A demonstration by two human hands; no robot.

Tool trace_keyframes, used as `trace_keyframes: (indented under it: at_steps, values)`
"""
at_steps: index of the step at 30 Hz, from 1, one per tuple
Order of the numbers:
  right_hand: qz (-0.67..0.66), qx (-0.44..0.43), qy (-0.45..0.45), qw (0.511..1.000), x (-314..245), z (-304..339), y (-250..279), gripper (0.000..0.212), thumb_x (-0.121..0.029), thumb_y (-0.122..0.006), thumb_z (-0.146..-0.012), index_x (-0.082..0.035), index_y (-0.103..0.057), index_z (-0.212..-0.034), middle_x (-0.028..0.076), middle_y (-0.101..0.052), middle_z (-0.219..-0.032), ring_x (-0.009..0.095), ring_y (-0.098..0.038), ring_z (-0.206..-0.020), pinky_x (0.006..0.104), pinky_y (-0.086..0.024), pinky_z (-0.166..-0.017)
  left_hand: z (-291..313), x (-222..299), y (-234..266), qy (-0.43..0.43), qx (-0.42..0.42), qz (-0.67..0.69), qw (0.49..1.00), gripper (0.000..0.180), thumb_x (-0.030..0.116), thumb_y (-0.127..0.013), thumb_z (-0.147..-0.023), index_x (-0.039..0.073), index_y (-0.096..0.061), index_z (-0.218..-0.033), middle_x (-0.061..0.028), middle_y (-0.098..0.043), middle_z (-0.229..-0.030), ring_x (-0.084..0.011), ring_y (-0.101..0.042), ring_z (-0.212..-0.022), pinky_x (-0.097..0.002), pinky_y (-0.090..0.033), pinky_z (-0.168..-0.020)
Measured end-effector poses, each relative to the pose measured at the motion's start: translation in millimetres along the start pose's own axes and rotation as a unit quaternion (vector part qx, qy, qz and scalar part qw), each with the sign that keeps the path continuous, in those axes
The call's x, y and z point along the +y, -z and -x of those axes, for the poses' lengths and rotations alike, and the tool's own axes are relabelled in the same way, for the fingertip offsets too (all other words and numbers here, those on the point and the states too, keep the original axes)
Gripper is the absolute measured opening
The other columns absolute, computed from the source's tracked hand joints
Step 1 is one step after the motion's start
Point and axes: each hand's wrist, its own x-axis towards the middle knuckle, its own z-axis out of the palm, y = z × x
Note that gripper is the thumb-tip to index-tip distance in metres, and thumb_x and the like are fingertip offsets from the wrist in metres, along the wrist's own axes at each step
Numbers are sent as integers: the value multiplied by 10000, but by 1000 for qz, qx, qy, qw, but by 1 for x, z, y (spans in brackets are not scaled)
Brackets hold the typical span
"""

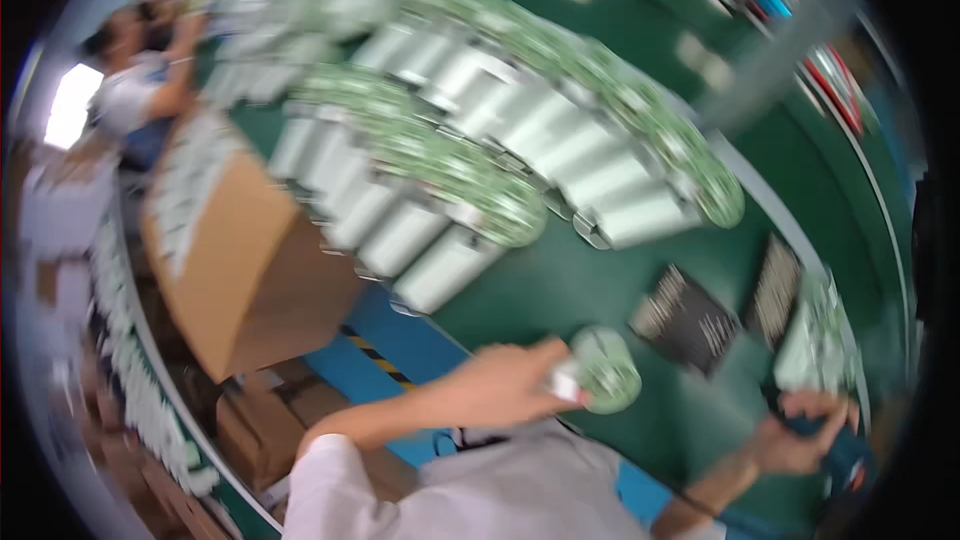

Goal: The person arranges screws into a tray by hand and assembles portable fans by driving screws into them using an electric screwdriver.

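Note:
My left hand [500, 380] is closed around a white part with a round, pale green head [607, 370], held over the green table in front of me. Its exact kind is blurred. At the lower right, my right hand [800, 435] grips a dark teal corded power tool [848, 462], whose tip I cannot make out. Beside that hand lies a pale green and white piece [815, 345]. Beyond my left hand, two long rows of similar units with white bodies [440, 275] and green round heads [515, 215] lie side by side on the table, wire loops at their ends.
Two dark trays [690, 320] [775, 290] of small slender parts sit right of my left hand. An open cardboard box [235, 270] stands at the left table edge. Further left runs another line of white pieces [150, 380]. Another person [140, 90] works at the far left.

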Motion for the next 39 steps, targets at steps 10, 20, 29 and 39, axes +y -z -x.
trace_keyframes:
  at_steps: [10, 20, 29, 39]
  values:
    - [-165, -239, -27, 957, 22, 8, -13, 220, -179, -363, -1002, -88, -414, -1196, 118, -490, -680, 225, -474, -433, 386, -471, -382, -21, 12, 9, 47, -18, 42, 998, 384, 374, -648, -904, 15, -549, -996, -176, -607, -620, -408, -614, -635, -438, -450, -577]
    - [-116, -234, -29, 965, 44, 14, -22, 260, -99, -478, -932, -54, -354, -1156, 145, -509, -631, 222, -474, -401, 369, -472, -378, -25, 12, 7, 50, -16, -41, 998, 421, 410, -638, -902, 21, -575, -1050, -135, -609, -585, -371, -605, -568, -430, -426, -576]
    - [-97, -224, -19, 970, 53, 10, -22, 246, -85, -468, -927, -44, -357, -1143, 143, -509, -626, 219, -474, -392, 369, -474, -375, -29, 16, 10, 54, -1, -7, 999, 410, 382, -694, -868, -2, -598, -973, -143, -636, -631, -348, -627, -581, -382, -470, -559]
    - [-116, -235, -21, 965, 55, 11, -20, 218, -86, -462, -936, -53, -359, -1125, 141, -503, -640, 217, -471, -399, 365, -477, -377, -30, 13, 7, 21, 14, 14, 1000, 400, 333, -732, -839, -17, -602, -984, -146, -678, -711, -332, -661, -627, -353, -496, -580]
